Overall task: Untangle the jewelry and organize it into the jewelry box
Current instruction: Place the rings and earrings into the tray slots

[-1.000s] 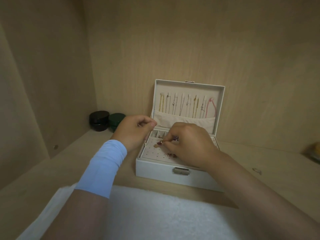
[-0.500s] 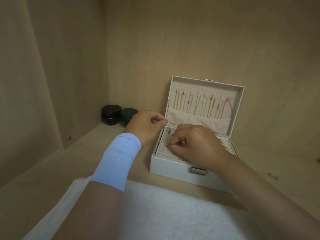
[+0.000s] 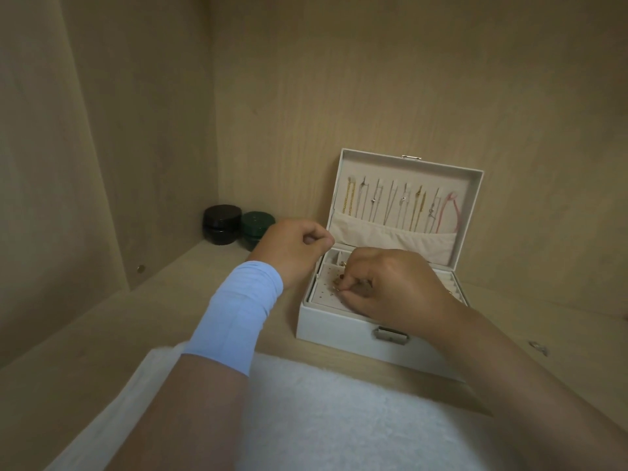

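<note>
A white jewelry box (image 3: 339, 326) stands open on the wooden shelf, its lid upright with several necklaces (image 3: 401, 207) hanging inside. My right hand (image 3: 390, 287) is over the box's perforated earring panel (image 3: 323, 294) and pinches a small gold earring (image 3: 337, 285) at its fingertips. My left hand (image 3: 292, 248) hovers beside the box's left rear corner with its fingers curled into a fist; I cannot tell whether it holds anything. A blue band wraps my left wrist.
Two small round jars, one black (image 3: 221, 224) and one dark green (image 3: 256, 227), stand in the back left corner. A white fluffy towel (image 3: 339, 419) lies in front of the box. A small ring (image 3: 538, 346) lies on the shelf at the right.
The view has shifted so the box sits further right. My right hand has stayed over the earring panel, working the small piece; my left fist has kept its place by the box.
</note>
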A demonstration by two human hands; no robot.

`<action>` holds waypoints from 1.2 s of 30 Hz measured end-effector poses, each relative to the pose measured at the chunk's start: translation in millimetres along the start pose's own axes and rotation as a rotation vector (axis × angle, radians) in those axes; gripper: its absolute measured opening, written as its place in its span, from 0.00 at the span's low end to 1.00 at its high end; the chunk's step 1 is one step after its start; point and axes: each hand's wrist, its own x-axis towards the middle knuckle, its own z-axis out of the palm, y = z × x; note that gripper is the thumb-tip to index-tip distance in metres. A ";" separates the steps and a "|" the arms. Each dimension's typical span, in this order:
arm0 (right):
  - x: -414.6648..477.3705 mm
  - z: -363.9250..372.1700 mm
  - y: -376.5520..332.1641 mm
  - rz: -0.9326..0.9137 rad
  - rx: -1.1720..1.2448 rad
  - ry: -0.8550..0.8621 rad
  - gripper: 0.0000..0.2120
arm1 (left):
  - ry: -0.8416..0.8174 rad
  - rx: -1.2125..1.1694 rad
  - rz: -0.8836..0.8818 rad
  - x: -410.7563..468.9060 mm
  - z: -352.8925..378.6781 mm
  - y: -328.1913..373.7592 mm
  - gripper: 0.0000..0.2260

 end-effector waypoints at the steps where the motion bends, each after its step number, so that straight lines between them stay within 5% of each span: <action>1: 0.1 0.3 -1.0 -0.012 -0.017 0.006 0.04 | -0.002 0.002 0.002 0.0 0.1 0.3 0.05; 7: 6.9 -3.0 -4.4 0.136 -0.003 0.183 0.03 | -0.073 -0.090 -0.017 -2.8 -2.1 3.7 0.05; 14: 8.4 -14.9 3.2 0.255 0.054 0.231 0.05 | -0.239 -0.569 -0.204 -7.7 1.2 14.4 0.07; 19: 8.8 -17.8 6.4 0.320 0.496 0.184 0.07 | -0.219 -0.670 -0.252 -6.2 3.6 13.8 0.07; 25: 8.4 -12.7 8.1 0.411 0.627 0.196 0.05 | -0.212 -0.582 -0.242 -7.0 3.4 13.5 0.06; 36: 3.3 -1.3 7.7 0.306 -0.008 -0.107 0.03 | -0.021 -0.321 -0.171 -4.5 -3.5 6.5 0.05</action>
